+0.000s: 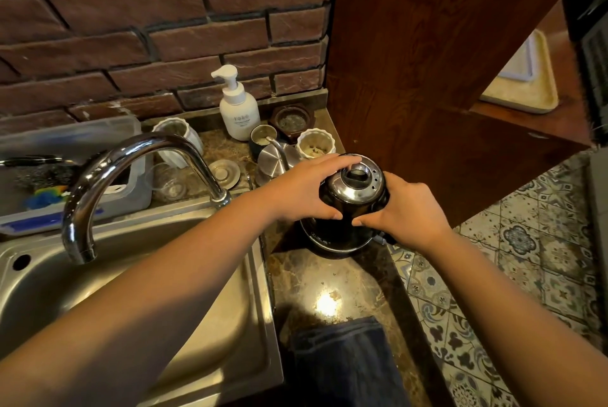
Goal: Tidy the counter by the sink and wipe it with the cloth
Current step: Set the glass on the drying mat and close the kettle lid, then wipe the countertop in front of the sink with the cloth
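A black kettle with a shiny metal lid [357, 189] stands on the dark stone counter [332, 278] to the right of the steel sink [138, 278]. My left hand [304, 191] wraps its left side and my right hand [401, 209] wraps its right side, thumbs nearly meeting in front. A dark blue cloth [348, 364] lies folded on the counter's near end.
Behind the kettle crowd a steel gooseneck pot [274, 159], two white ribbed cups [316, 143] [176, 135], a dark cup [263, 140], a wooden dish [291, 120], a soap pump bottle [238, 110] and a glass [167, 181]. The tap [131, 169] arches over the sink. A brick wall is behind, a wooden panel on the right.
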